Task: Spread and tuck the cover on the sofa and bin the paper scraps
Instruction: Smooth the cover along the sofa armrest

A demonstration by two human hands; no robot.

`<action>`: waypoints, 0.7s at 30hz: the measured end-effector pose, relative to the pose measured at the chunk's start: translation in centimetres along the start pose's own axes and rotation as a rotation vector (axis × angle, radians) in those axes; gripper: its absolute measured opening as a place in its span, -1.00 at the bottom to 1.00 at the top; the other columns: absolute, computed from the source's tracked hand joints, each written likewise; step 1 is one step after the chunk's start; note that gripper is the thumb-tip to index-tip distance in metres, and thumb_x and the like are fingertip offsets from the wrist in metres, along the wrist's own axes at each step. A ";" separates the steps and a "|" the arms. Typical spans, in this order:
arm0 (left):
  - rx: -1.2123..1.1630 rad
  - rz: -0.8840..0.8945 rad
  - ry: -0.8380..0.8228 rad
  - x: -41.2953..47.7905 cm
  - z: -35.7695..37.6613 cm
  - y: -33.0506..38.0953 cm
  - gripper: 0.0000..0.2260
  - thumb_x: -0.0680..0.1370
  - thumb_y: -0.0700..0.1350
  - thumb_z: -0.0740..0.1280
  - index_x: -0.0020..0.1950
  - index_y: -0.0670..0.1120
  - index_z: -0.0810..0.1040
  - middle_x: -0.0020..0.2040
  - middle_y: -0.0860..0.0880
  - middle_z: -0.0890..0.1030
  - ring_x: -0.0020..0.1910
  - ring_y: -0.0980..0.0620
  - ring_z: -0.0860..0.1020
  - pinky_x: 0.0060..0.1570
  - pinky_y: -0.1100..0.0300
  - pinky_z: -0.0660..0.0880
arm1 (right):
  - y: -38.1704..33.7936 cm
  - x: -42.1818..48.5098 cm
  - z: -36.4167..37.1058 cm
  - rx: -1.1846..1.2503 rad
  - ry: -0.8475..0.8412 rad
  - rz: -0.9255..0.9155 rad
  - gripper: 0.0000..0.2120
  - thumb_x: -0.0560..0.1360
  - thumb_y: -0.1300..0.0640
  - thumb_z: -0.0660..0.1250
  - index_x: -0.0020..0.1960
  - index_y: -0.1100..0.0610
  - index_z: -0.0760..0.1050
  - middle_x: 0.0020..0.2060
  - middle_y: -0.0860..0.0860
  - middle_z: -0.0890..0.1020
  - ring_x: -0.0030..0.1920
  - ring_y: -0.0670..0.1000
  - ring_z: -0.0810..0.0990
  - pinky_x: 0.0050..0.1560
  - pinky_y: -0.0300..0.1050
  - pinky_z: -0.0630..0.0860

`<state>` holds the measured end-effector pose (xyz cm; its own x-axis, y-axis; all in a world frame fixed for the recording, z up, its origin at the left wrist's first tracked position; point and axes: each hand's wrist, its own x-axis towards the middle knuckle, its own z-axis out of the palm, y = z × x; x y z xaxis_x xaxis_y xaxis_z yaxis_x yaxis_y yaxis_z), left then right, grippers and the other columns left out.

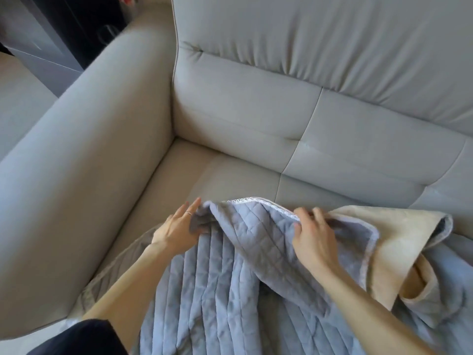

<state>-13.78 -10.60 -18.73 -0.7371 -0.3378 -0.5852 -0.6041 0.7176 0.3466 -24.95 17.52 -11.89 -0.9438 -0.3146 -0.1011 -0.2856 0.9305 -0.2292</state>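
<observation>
Pale grey sofa: left hand and right hand, each grip clamped on quilted blue-grey cover, spreading; next, likely pull toward upper-frame backrest.

Everything is seen from one wide-angle view worn on the head, aimed forward and steeply down from the front edge of the sofa. The seat's rear left corner, between armrest and backrest, is set near centre. The left hand and right hand, on the cover, are framed close, low in the picture.
</observation>
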 end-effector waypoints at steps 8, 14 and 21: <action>-0.100 -0.266 0.305 -3.4 2.8 -1.3 -0.82 0.50 0.01 0.25 0.03 0.08 0.28 0.01 0.03 0.56 -0.10 -0.15 0.56 -0.26 0.04 0.45 | -3.2 7.1 1.2 0.304 0.202 -0.283 -0.81 0.46 0.39 0.34 0.01 0.17 0.55 0.06 0.14 0.46 0.00 0.15 0.51 -0.01 -0.08 0.45; -0.055 -0.492 0.308 -6.5 1.9 -3.0 -0.64 0.54 0.12 0.27 0.25 0.01 0.30 0.11 -0.03 0.40 0.07 -0.17 0.52 -0.18 -0.03 0.50 | -7.7 10.6 2.6 0.237 -0.436 -0.368 -0.17 0.55 0.18 0.24 0.58 -0.11 -0.24 0.51 -0.17 -0.42 0.57 0.09 -0.02 0.48 0.19 0.18; 0.083 -0.364 0.526 -7.7 2.9 -4.8 -0.15 0.35 -0.06 0.47 0.57 0.05 0.13 0.48 -0.17 0.26 0.17 -0.26 0.48 -0.04 -0.09 0.55 | -11.0 5.9 6.2 0.117 -0.073 -0.508 -0.39 0.56 -0.15 0.14 0.50 0.16 0.27 0.55 0.13 0.21 0.56 0.10 0.12 0.47 0.25 0.17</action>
<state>-4.33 -9.64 -18.03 -0.5519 -0.8071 -0.2098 -0.8338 0.5382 0.1229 -26.29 4.25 -16.00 -0.6759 -0.7368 -0.0153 -0.6798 0.6313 -0.3734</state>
